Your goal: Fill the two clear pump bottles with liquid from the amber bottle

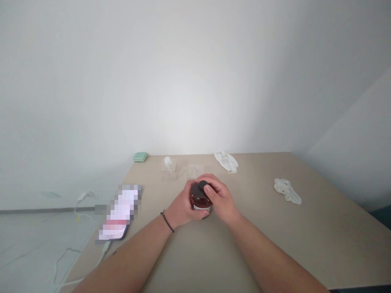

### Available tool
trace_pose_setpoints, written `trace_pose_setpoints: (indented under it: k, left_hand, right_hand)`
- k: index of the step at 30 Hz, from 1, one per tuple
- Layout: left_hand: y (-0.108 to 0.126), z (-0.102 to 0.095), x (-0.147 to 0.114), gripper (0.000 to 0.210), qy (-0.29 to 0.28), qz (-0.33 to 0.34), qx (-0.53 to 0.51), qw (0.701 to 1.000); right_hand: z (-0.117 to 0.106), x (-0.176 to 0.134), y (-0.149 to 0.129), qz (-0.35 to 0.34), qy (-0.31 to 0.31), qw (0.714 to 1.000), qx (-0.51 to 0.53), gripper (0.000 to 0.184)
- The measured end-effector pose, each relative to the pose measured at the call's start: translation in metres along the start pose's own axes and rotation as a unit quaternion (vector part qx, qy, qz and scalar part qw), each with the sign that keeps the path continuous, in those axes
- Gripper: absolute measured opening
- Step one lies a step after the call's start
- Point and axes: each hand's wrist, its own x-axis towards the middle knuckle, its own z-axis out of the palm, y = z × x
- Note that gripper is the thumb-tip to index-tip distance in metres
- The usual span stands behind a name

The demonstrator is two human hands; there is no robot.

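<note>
A brown bottle (198, 197) with a dark cap (203, 185) and a pale label low on its side stands upright at the middle of the table. Wrapped around its body from the left is my left hand (181, 206), thumb across the front. My right hand (225, 200) closes on the cap from the right, with the thumb against its side and the fingers curled behind. Part of the bottle is hidden by both hands. Just beyond them lies a small clear plastic piece (195, 171).
A clear box (170, 174) with a white item (168, 162) is at the back. Crumpled white tissue (227, 161) lies behind, another white crumple (287, 191) to the right. A green case (140, 157) sits back left; a phone (119, 213) with a charging cable (104, 253) lies left.
</note>
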Motion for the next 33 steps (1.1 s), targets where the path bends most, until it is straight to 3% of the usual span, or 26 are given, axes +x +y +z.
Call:
trace_pose_setpoints:
  k: [6,10,18,22,33]
  left_hand:
    - [-0.006,0.001,-0.001,0.082,-0.009,-0.002,-0.046,0.999]
    - [-0.005,0.001,0.000,0.084,0.001,0.009,-0.023,1.000]
    - [-0.001,0.001,0.000,0.083,-0.002,0.009,-0.027,1.000]
    - [0.000,0.002,0.000,0.081,-0.010,0.004,-0.036,0.999]
    - [0.002,0.001,0.000,0.083,-0.002,-0.004,-0.021,1.000]
  right_hand:
    - [0.004,-0.005,0.007,0.038,0.038,0.998,0.044,0.047]
    - [0.006,-0.008,0.011,0.063,0.065,0.993,0.073,0.036]
    - [0.006,-0.008,0.007,0.073,0.068,0.990,0.096,0.034]
    - [0.006,-0.008,0.007,0.065,0.057,0.993,0.079,0.043]
    - [0.004,-0.009,0.008,0.076,0.063,0.992,0.073,0.039]
